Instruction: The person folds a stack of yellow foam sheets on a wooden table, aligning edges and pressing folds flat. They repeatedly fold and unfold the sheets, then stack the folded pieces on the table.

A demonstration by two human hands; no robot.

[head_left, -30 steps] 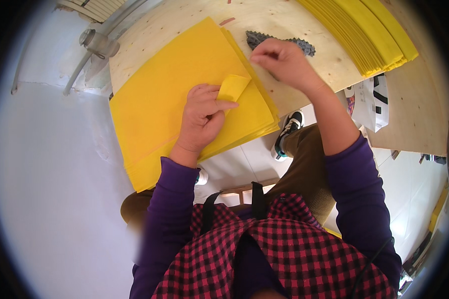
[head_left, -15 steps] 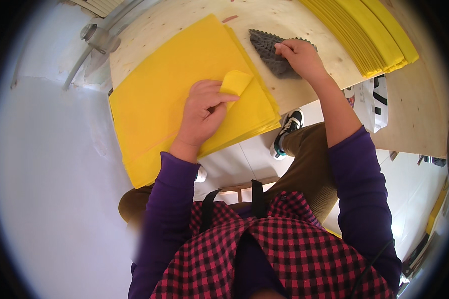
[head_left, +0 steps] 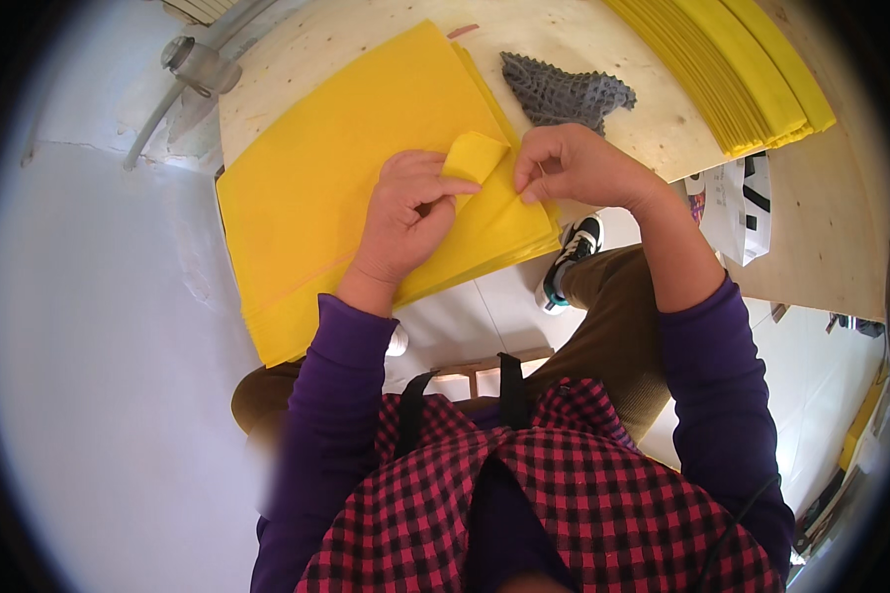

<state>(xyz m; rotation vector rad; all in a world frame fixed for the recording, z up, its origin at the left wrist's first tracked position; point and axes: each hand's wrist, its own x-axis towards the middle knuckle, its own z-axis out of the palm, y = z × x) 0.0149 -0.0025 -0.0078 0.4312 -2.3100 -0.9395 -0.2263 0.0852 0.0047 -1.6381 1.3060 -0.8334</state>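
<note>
A stack of thin yellow sheets [head_left: 316, 198], fabric-like or paper-like, lies at the left of the wooden table. My left hand [head_left: 405, 217] rests on it, its thumb and fingers closed on a turned-up flap [head_left: 475, 155] of the top sheet. At the stack's right edge, my right hand [head_left: 593, 173] has thumb and forefinger pinched together on the yellow sheet. Just beyond the right hand lies a crumpled grey textured cloth [head_left: 564, 91] with a zigzag edge, touched by neither hand.
Another pile of folded yellow sheets [head_left: 712, 74] sits at the table's far right. A white printed bag [head_left: 745, 208] shows below the table edge. At the far left, a jar-like metal fitting [head_left: 200, 67] sits by the wall with a grey pipe. The wooden table [head_left: 653, 128] carries both piles.
My right hand has left the grey cloth and come nearer and left to the yellow stack's edge. The left hand keeps its place on the flap.
</note>
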